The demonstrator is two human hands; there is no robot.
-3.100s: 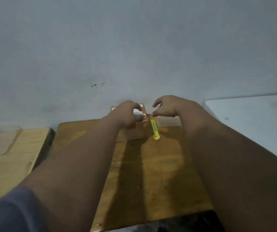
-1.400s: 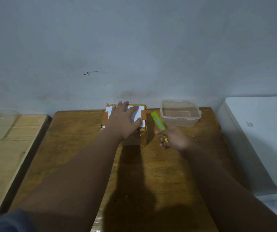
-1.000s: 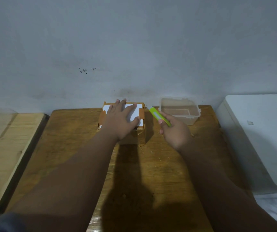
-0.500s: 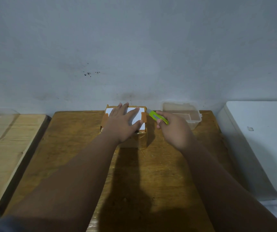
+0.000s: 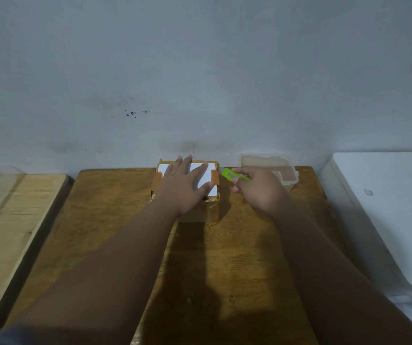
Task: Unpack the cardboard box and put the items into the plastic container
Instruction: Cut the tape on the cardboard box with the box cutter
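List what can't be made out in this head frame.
- Cardboard box contents: head view, box closed, left hand flat on top.
- Green cutter blade: head view, too small; its rear end hidden in the right hand.
- Plastic container near-left part: head view, right hand covers it.
- White label print: head view, too small, partly under left hand.

grey wall [image 5: 200,70], wooden table [image 5: 115,210]
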